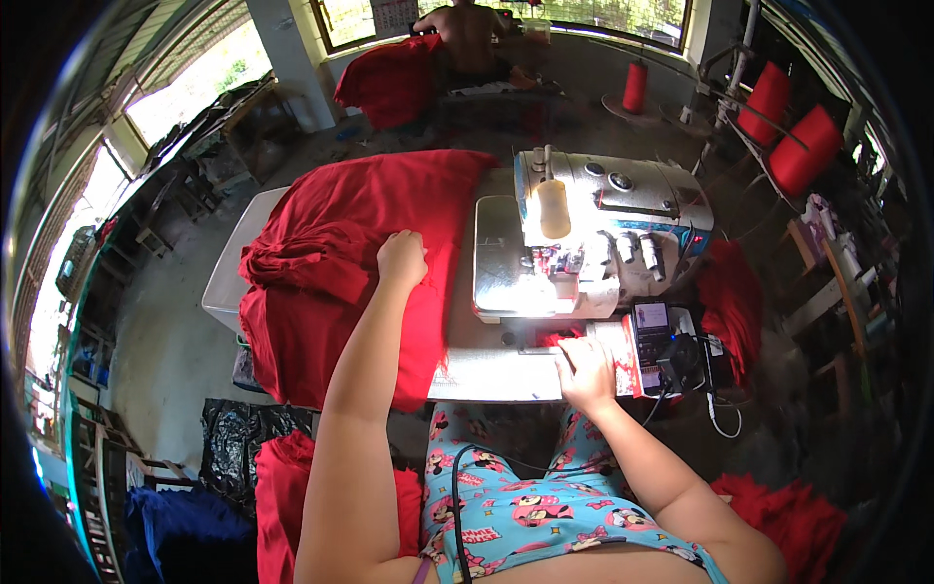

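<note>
My left hand (402, 258) is closed on the large red fabric (418, 200) that spreads over the table left of the sewing machine (613, 195). A bunched fold of the same cloth (311, 258) lies just beside that hand. At the front of the machine bed, my right hand (587, 375) rests with its fingers curled; what they hold, if anything, I cannot make out. Close to those fingertips is a small bit of red cloth (556, 337). A bright lamp glow covers the needle area and hides its detail.
A phone (652, 326) and a black charger (681, 362) with cables sit right of my right hand. Red thread cones (806, 149) stand on a rack at the right. Black plastic (243, 438) and blue cloth (185, 530) lie lower left. Another person (467, 39) sits by the window.
</note>
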`<state>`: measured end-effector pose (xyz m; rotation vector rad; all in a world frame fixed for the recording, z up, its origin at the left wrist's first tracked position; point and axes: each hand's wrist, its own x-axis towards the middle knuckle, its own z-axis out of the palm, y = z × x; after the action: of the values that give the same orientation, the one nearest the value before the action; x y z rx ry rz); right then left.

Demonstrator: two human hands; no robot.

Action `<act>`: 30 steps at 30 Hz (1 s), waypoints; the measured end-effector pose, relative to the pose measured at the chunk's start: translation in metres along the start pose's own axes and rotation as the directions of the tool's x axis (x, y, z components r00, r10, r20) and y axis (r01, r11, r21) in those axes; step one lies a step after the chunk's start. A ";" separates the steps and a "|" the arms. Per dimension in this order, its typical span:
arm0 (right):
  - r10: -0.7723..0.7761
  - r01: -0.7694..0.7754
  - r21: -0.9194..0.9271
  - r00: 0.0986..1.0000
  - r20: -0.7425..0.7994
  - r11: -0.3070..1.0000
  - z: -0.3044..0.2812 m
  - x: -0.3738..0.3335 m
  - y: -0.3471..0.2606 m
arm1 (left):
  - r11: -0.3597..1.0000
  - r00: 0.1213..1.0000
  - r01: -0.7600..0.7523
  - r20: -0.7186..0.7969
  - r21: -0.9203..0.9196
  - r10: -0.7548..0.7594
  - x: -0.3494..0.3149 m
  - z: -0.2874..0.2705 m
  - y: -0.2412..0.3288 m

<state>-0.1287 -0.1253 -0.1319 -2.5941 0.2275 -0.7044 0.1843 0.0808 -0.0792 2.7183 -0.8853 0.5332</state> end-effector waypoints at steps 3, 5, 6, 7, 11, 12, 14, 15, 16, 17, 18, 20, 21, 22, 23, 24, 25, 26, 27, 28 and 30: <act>0.016 -0.016 -0.003 1.000 -0.005 1.000 0.001 -0.003 0.006 | 0.944 0.990 0.143 0.036 -0.298 -0.138 0.006 0.005 -0.007; -0.085 0.082 -0.032 0.992 -0.098 0.996 -0.002 -0.003 -0.004 | 0.873 0.980 0.182 0.013 -0.453 -0.198 0.006 0.009 -0.032; -0.134 0.126 -0.063 0.980 -0.148 0.990 -0.006 0.000 -0.008 | 0.830 0.979 0.170 -0.006 -0.531 -0.204 0.010 0.008 -0.034; -0.238 0.239 -0.001 0.967 -0.093 0.971 -0.007 0.000 -0.013 | 0.807 0.972 0.200 0.009 -0.556 -0.234 0.009 0.008 -0.034; -0.625 0.575 0.433 0.780 -0.033 0.694 0.003 0.057 -0.092 | 0.711 0.962 0.219 0.026 -0.669 -0.272 0.004 0.014 -0.033; -0.659 0.601 0.501 0.748 -0.079 0.623 0.013 0.089 -0.111 | 0.696 0.965 0.195 0.010 -0.691 -0.260 0.004 0.013 -0.036; -0.303 0.271 0.671 0.950 -0.071 0.690 0.028 0.149 -0.158 | 0.700 0.962 0.168 -0.041 -0.694 -0.272 -0.001 0.013 -0.046; -0.109 0.182 0.664 0.983 -0.151 0.725 0.056 0.188 -0.165 | 0.705 0.963 0.161 -0.046 -0.691 -0.265 0.000 0.016 -0.052; 0.168 0.062 0.865 0.972 -0.167 0.498 0.089 0.230 -0.149 | 0.630 0.956 0.193 0.000 -0.752 -0.293 0.008 0.024 -0.036; 0.508 -0.104 0.991 0.860 0.047 0.084 0.113 0.256 -0.144 | 0.561 0.954 0.184 0.010 -0.807 -0.299 0.012 0.033 -0.032; 0.547 -0.314 0.949 0.800 0.245 0.035 0.135 0.264 -0.136 | 0.581 0.947 0.170 -0.032 -0.796 -0.321 0.011 0.038 -0.032; 0.515 -0.656 0.749 0.610 0.602 -0.098 0.153 0.260 -0.133 | 0.652 0.951 0.064 -0.151 -0.755 -0.268 0.009 0.032 -0.028; 0.498 -0.604 0.789 0.721 0.481 0.112 0.159 0.251 -0.137 | 0.637 0.950 0.148 -0.071 -0.757 -0.305 0.009 0.029 -0.026; 0.441 -0.532 0.788 0.814 0.377 0.310 0.160 0.240 -0.152 | 0.560 0.932 0.147 -0.076 -0.816 -0.355 0.004 0.030 -0.035; 0.405 -0.554 0.725 0.823 0.399 0.411 0.156 0.236 -0.160 | 0.477 0.912 0.138 -0.076 -0.868 -0.402 0.002 0.031 -0.045; 0.439 -0.598 0.685 0.792 0.424 0.417 0.151 0.237 -0.166 | 0.398 0.900 0.113 -0.076 -0.910 -0.430 0.003 0.030 -0.048; 0.472 -0.641 0.642 0.759 0.448 0.422 0.148 0.236 -0.173 | 0.313 0.890 0.099 -0.057 -0.944 -0.452 -0.001 0.031 -0.049; 0.504 -0.683 0.596 0.724 0.472 0.423 0.146 0.233 -0.179 | 0.227 0.880 0.084 -0.035 -0.970 -0.474 -0.008 0.033 -0.049; 0.433 -0.603 0.656 0.792 0.430 0.453 0.148 0.230 -0.177 | 0.141 0.871 0.046 -0.029 -0.989 -0.490 -0.007 0.029 -0.046; 0.328 -0.492 0.664 0.870 0.367 0.563 0.154 0.228 -0.165 | 0.046 0.870 0.002 -0.021 -0.999 -0.492 -0.002 0.023 -0.038; 0.092 -0.229 0.634 0.966 0.241 0.739 0.162 0.222 -0.136 | -0.018 0.931 0.083 0.084 -0.996 -0.354 0.002 0.012 -0.020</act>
<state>0.1502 -0.0034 -0.0973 -1.9071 0.1098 -0.3642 0.2010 0.0917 -0.0911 1.2791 -0.3860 -0.0252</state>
